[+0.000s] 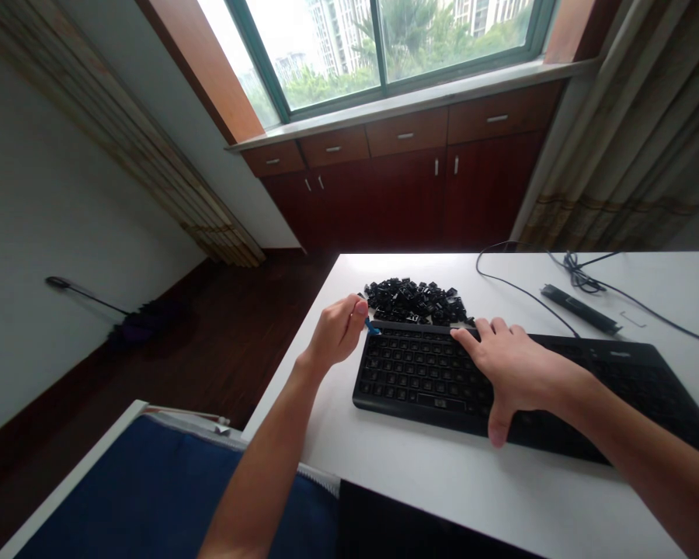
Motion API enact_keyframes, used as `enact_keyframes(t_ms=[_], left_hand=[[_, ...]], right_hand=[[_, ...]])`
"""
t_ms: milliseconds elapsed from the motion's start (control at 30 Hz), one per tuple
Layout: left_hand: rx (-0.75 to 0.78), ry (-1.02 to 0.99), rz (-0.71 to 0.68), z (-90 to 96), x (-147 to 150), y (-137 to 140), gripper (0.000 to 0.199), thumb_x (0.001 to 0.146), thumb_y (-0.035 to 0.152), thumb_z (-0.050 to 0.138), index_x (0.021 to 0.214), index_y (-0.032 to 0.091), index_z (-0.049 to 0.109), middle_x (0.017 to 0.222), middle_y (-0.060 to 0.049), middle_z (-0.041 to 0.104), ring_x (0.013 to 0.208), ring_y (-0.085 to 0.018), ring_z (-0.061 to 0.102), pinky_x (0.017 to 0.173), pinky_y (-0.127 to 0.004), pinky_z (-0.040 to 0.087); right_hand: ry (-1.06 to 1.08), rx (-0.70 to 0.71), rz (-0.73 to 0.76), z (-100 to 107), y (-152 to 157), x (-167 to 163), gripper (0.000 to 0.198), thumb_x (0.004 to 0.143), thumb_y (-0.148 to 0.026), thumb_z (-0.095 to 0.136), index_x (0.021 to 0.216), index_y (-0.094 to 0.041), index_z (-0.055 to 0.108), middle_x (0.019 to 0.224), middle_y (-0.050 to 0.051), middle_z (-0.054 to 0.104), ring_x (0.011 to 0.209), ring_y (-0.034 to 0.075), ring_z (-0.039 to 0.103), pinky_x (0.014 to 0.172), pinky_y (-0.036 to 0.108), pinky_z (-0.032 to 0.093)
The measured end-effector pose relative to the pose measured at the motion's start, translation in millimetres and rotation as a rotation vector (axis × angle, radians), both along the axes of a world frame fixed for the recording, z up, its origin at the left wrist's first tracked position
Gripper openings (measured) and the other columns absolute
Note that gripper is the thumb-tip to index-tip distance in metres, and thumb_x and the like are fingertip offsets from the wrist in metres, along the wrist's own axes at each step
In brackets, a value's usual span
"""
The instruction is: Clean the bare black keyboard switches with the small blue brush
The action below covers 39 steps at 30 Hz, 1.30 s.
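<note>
A black keyboard (439, 401) lies on the white table, its keycaps off across the left part, where rows of bare key sockets show. My left hand (339, 330) is closed around a small blue tool (373, 329), whose lower end meets the keyboard's far left corner. The tool's exact kind is hidden by my fist. My right hand (516, 365) spans the keyboard near its middle, fingertips at the far edge and thumb over the near edge, gripping it. Just behind the keyboard sits a heap of loose black keycaps (413, 299).
A long black strip (579, 309) and a thin bent metal wire (633, 319) lie behind the keyboard on the right. A black cable (576, 272) coils across the white table (396, 458). At the lower left stands something covered in dark blue fabric (133, 481).
</note>
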<state>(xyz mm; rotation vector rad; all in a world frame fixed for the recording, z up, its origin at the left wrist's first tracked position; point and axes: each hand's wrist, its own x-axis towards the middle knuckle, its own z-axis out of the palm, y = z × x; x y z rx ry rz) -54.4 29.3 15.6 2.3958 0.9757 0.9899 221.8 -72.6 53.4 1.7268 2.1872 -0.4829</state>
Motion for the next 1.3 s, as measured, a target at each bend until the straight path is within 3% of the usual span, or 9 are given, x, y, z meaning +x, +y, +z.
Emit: enact_keyframes(t_ms=[1100, 1300], left_hand=[[0.015, 0.017, 0.033, -2.7, 1.2, 3.6, 0.024, 0.103, 0.032, 0.039, 0.086, 0.019, 0.05, 0.064, 0.002, 0.053, 0.053, -0.011, 0.049, 0.054, -0.025, 0.037], [0.018, 0.023, 0.033, -0.9, 2.0, 2.5, 0.021, 0.102, 0.032, 0.042, 0.089, 0.019, 0.051, 0.064, 0.002, 0.055, 0.054, -0.011, 0.051, 0.055, -0.023, 0.039]], right_hand=[[0.039, -0.004, -0.013, 2.8, -0.6, -0.2, 0.142, 0.02, -0.058, 0.086, 0.146, -0.012, 0.039, 0.127, 0.025, 0.049, 0.112, 0.048, 0.045, 0.094, 0.058, 0.04], [-0.016, -0.027, 0.007, 2.2, 0.6, 0.2, 0.147, 0.023, -0.061, 0.085, 0.151, -0.01, 0.031, 0.132, 0.026, 0.046, 0.115, 0.045, 0.044, 0.096, 0.056, 0.04]])
